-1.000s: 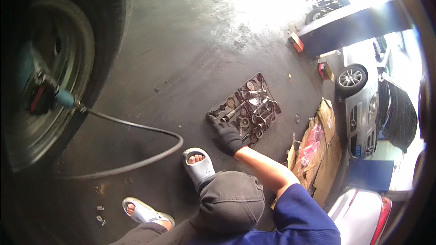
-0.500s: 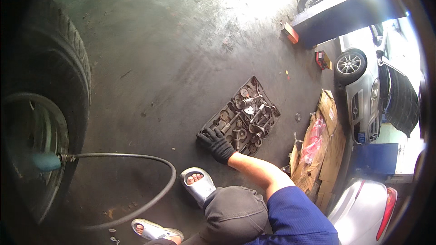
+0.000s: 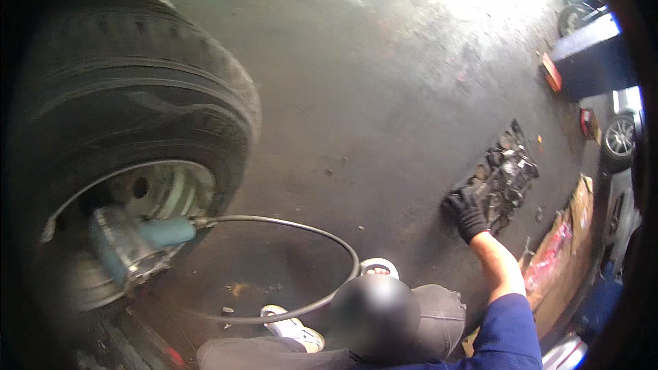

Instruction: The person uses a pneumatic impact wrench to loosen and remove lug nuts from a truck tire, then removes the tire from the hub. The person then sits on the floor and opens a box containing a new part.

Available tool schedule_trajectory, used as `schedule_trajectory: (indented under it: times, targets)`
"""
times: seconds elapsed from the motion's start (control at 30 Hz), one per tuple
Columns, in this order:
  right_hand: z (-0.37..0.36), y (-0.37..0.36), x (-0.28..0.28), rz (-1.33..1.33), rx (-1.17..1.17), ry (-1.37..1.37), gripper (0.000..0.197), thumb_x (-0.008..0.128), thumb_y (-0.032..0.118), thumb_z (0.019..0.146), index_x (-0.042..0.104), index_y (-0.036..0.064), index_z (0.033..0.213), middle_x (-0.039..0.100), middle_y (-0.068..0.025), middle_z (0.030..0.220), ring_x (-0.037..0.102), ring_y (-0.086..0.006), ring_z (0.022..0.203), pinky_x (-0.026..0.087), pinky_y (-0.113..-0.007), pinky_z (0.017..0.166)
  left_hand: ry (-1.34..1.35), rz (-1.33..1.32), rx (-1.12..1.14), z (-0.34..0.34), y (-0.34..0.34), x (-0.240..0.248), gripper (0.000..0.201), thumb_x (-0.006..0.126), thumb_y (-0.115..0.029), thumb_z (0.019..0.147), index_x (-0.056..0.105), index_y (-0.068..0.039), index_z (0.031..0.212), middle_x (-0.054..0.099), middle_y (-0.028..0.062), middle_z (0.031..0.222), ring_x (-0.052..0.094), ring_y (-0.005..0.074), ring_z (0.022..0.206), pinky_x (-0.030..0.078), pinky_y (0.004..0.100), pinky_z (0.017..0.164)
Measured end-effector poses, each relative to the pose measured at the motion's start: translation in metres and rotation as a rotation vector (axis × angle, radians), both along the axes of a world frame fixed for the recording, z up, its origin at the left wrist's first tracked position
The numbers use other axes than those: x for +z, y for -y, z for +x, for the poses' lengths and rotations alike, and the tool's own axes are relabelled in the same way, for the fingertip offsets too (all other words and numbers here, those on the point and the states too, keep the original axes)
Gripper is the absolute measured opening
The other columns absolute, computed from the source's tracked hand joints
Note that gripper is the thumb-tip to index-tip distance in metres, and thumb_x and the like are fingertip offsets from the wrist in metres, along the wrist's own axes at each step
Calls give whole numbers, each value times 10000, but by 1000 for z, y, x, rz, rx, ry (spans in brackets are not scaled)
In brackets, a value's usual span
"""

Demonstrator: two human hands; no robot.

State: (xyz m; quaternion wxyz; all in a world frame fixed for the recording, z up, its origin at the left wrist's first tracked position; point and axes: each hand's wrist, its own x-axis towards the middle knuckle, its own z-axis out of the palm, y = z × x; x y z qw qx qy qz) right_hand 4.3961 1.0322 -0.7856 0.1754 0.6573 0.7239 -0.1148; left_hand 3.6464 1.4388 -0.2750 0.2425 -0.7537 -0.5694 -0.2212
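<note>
My right hand (image 3: 469,214), in a black knit glove, is at the near left corner of a dark tool case (image 3: 513,157). Its fingers curl over the corner; motion blur softens them. Metal discs and press-type parts fill the case, which lies on the floor. No part of my left hand shows. Far from either hand, a teal air-powered wrench (image 3: 166,231) sits inside the rim of a large wheel (image 3: 157,113) on the left. From its grip a black hose (image 3: 322,233) loops across the floor toward my feet.
Flattened cardboard (image 3: 579,223) with red plastic wrap lies right of the case. Boxes (image 3: 551,72) stand by a dark blue post (image 3: 596,65), with a car wheel (image 3: 619,136) beyond. My sandalled foot (image 3: 295,329) is near the hose; a blurred patch covers part of my lap.
The view has swung left, so the wheel and wrench show more fully and the case appears farther right. My right hand stays at the same corner of the case.
</note>
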Motion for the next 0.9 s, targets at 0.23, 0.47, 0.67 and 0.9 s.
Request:
schedule_trajectory:
  times: [0.23,0.47,0.67,0.9]
  targets:
    - [-18,-127,67,-98,-279,-91,588,658,150,902,601,77,1483,617,-208,1495,548,-426,1422,433,-537,1200,7,33,53,-10,13,56,449,641,-321,1108,636,-81,1488,681,149,1473,646,301,1345,508,431,1126]
    - [-228,-330,319,629,203,-824,613,791,124,874,599,-1,1442,658,-243,1423,626,-450,1315,509,-562,1133,80,20,135,-4,20,96,455,641,-320,1110,626,-79,1495,671,155,1486,635,309,1363,502,436,1133]
    - [-349,-430,526,1183,476,-1182,646,825,195,854,626,25,1444,673,-241,1388,633,-456,1294,523,-558,1105,116,87,28,14,15,108,373,664,-276,1086,672,-58,1389,728,156,1337,692,307,1218,533,434,1032]
    - [-404,-464,589,989,518,-1051,531,757,293,933,672,42,1393,686,-242,1363,618,-471,1303,495,-567,1120,247,179,-76,31,16,111,373,752,-288,996,725,-52,1283,733,235,1185,723,395,1091,564,460,939]
